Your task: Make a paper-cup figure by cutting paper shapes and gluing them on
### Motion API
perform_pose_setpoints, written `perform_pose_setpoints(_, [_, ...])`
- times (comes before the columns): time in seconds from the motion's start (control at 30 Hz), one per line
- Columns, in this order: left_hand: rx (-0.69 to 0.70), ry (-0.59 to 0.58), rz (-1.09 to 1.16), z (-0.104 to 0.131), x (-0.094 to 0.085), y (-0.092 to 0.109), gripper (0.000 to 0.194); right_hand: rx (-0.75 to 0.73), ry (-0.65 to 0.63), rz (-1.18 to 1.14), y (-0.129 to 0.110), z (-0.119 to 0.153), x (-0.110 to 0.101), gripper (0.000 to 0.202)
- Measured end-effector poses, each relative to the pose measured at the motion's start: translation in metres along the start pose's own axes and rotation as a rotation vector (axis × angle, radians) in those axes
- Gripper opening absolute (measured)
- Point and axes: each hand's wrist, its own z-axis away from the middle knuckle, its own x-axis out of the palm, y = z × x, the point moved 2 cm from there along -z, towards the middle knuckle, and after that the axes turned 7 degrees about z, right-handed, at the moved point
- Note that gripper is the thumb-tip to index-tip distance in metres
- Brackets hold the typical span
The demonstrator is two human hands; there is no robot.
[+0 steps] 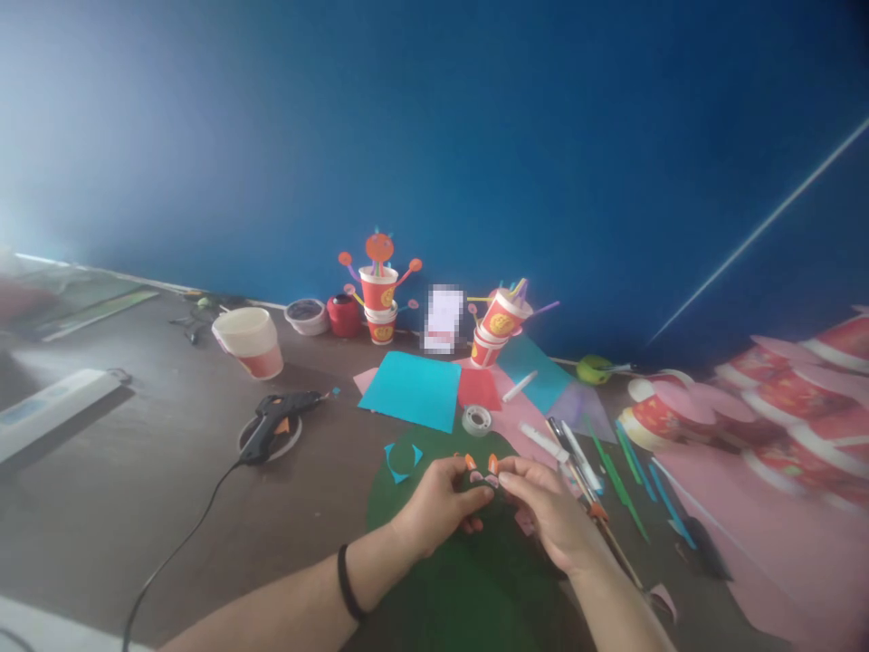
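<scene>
Forearms (289,593) end in left hand (429,509) and right hand (549,509), narrow grip holding a pinkish piece (491,481); strong pinching may bend it.

Carrier: dark brown table (183,534) | dial centre: green mat (462,607) | 9–10 o'clock: white power strip (61,407) | 11 o'clock: red jar (344,317) | 3 o'clock: pink sheet (801,561)
</scene>
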Motion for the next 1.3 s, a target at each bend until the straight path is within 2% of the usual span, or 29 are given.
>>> perform_pose_setpoints(0.17, [-0.001,0.008,0.011,-0.0011,-0.0013,0.0005,0.032,-0.076,0.027,0.147,-0.0035,-0.0009,0.0013,0.029])
perform_pose_setpoints(0.3, [-0.007,0.029,0.006,-0.0013,-0.0014,0.0007,0.028,-0.082,0.040,0.235,-0.0047,-0.0008,0.0016,0.027])
perform_pose_setpoints(0.6, [-0.007,0.020,-0.005,-0.0002,-0.0009,0.0034,0.024,-0.132,0.036,0.278,-0.0078,-0.0003,0.0017,0.022])
perform_pose_setpoints(1.03, [-0.019,0.011,0.017,0.0003,-0.0009,0.0039,0.025,-0.124,0.077,0.358,-0.0032,-0.0045,-0.0011,0.029])
perform_pose_setpoints(1.3, [-0.010,0.016,0.007,-0.0015,-0.0030,0.0007,0.026,-0.153,0.081,0.406,-0.0054,-0.0035,-0.0011,0.026])
